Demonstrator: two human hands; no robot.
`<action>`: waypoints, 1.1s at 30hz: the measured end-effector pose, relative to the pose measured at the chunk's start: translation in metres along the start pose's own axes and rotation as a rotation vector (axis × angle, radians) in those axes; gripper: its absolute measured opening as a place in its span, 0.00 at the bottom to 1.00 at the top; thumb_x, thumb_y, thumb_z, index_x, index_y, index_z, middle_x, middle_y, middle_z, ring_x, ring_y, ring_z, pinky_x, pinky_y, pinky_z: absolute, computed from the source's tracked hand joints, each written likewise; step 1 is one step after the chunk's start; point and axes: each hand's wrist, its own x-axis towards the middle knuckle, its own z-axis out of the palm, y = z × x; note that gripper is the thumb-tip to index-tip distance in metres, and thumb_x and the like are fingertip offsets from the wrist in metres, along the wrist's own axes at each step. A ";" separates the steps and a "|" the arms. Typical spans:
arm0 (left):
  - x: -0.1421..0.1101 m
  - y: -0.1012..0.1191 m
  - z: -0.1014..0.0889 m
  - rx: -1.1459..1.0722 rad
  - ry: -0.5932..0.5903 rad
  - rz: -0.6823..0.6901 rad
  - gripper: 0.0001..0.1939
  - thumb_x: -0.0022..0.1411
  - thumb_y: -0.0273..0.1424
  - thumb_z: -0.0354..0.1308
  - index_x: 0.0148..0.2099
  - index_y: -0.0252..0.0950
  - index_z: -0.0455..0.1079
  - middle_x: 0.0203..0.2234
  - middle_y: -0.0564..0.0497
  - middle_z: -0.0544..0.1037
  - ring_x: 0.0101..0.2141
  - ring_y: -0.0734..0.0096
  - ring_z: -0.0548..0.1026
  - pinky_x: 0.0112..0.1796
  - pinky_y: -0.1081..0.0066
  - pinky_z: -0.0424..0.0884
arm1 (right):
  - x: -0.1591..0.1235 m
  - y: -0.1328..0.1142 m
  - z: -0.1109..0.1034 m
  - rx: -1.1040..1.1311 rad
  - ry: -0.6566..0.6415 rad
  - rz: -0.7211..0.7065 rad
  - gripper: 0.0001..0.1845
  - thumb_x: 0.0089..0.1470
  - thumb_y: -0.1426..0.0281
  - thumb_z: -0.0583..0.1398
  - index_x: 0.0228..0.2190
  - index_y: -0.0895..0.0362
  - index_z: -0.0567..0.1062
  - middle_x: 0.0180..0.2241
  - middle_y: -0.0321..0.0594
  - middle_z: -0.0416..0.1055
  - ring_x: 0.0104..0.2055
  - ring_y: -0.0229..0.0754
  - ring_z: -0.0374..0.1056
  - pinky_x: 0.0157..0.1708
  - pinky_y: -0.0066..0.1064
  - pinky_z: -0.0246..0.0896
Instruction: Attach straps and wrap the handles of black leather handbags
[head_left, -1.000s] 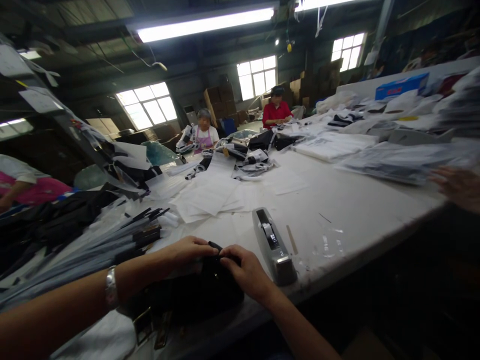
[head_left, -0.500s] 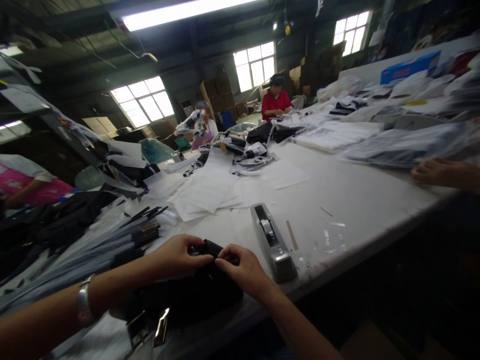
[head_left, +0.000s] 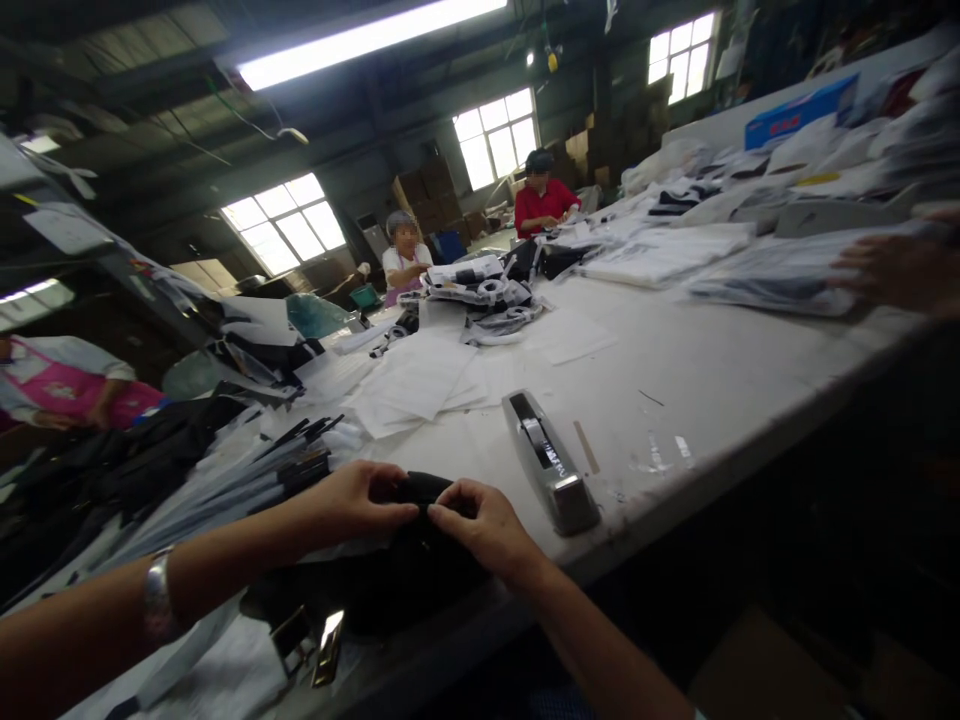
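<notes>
A dark black bag (head_left: 367, 590) lies at the near edge of the table, with gold-coloured metal fittings (head_left: 328, 648) at its lower left. My left hand (head_left: 356, 505) pinches the bag's raised upper edge between thumb and fingers. Close beside it, my right hand (head_left: 484, 525) is also closed on that edge, thumb against fingertips. The fingertips of both hands almost meet. Shadow hides the bag's lower part and whatever small detail sits between the fingers. To the right of my right hand stands a grey tape dispenser (head_left: 551, 465).
White sheets (head_left: 412, 380) lie ahead on the white table (head_left: 675, 370). Grey straps (head_left: 255, 495) are piled at left, wrapped black goods (head_left: 487, 295) farther back. A co-worker's hand (head_left: 889, 265) touches a plastic-wrapped packet (head_left: 772, 275) at right. Other people sit beyond.
The view has shifted slightly. Both my hands keep their pinch on the bag's edge, which looks flatter now. The co-worker's hand at right has moved up onto the packet.
</notes>
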 end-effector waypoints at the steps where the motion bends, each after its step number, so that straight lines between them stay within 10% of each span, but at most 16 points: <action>1: -0.001 -0.001 0.001 0.013 0.004 0.010 0.20 0.54 0.47 0.62 0.38 0.34 0.74 0.25 0.53 0.76 0.29 0.66 0.73 0.28 0.74 0.64 | -0.001 0.000 0.001 -0.015 0.001 -0.011 0.11 0.50 0.61 0.64 0.28 0.57 0.76 0.26 0.33 0.72 0.29 0.37 0.66 0.31 0.26 0.60; 16: -0.023 0.003 0.021 0.225 0.261 0.075 0.14 0.49 0.42 0.60 0.30 0.35 0.73 0.21 0.56 0.73 0.26 0.67 0.71 0.26 0.74 0.62 | -0.018 0.004 0.012 -0.142 0.060 -0.126 0.12 0.51 0.59 0.63 0.30 0.56 0.76 0.29 0.35 0.74 0.33 0.40 0.69 0.35 0.28 0.63; 33: -0.038 0.003 0.041 0.187 0.298 0.066 0.14 0.50 0.37 0.60 0.37 0.33 0.75 0.27 0.52 0.79 0.33 0.60 0.76 0.32 0.71 0.68 | -0.036 0.007 0.023 -0.295 0.146 -0.239 0.06 0.53 0.65 0.61 0.29 0.55 0.71 0.27 0.33 0.71 0.33 0.40 0.69 0.34 0.30 0.59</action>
